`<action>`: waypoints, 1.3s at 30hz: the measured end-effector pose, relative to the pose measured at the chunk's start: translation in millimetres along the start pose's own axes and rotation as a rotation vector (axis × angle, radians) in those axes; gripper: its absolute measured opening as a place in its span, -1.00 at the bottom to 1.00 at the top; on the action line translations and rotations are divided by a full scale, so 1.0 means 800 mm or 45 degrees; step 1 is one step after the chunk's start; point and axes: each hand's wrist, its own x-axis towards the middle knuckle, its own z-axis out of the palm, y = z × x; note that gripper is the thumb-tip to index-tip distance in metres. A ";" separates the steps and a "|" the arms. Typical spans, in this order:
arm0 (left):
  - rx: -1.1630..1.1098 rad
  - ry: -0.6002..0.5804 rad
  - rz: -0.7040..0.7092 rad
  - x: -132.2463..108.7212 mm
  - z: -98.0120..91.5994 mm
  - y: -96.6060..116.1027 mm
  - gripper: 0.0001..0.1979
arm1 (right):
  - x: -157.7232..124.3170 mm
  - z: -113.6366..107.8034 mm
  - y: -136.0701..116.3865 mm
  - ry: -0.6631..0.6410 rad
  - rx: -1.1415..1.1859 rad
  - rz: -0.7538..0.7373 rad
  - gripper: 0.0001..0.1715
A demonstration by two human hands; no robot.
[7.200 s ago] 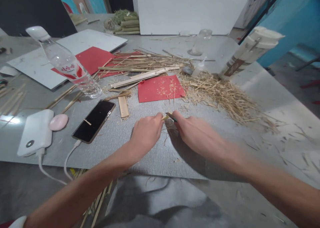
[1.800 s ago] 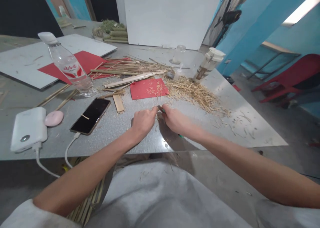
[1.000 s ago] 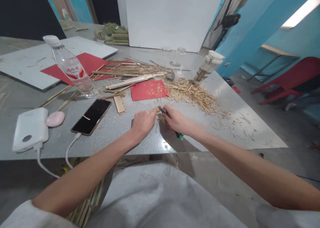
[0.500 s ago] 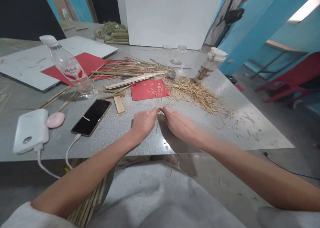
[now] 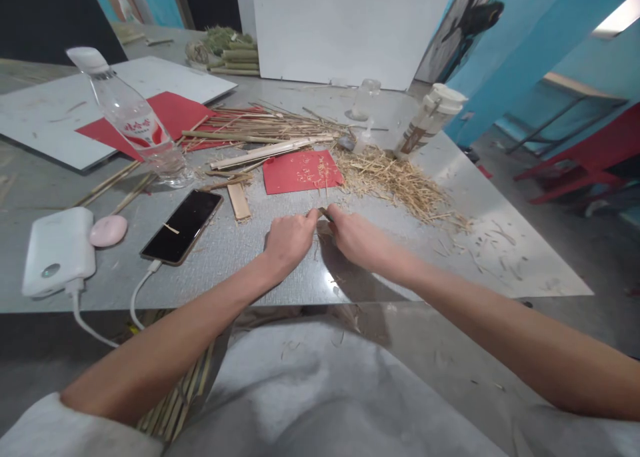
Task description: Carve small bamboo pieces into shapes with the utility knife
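Observation:
My left hand [image 5: 294, 241] and my right hand [image 5: 357, 242] are both closed, thumbs almost meeting just above the table. A small thin strip [image 5: 324, 211], partly dark, shows between the fingertips; most of it is hidden, so I cannot tell whether it is straw or a blade. Fine shavings lie on the table below the hands. Just beyond them is a red card [image 5: 303, 173] sprinkled with pale shavings. A heap of chopped straw [image 5: 400, 182] spreads to its right. Left of my left hand lies a flat piece of pale wood [image 5: 239, 201].
At left stand a tilted-looking water bottle [image 5: 135, 120], a phone [image 5: 183, 229] on a cable, a white power bank [image 5: 59, 251] and a pink oval case [image 5: 109, 231]. Long stalks [image 5: 265, 127] lie behind. A lidded bottle [image 5: 430, 120] stands back right. The table's front edge is close to me.
The camera view has tipped slightly, so the table things sit a little higher in the picture. My hands stay together at the strip, with the right hand shifted very slightly.

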 end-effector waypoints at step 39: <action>-1.757 -0.142 -0.139 -0.021 -0.031 -0.010 -0.82 | 0.060 -0.015 0.051 -0.075 1.735 -0.302 -0.59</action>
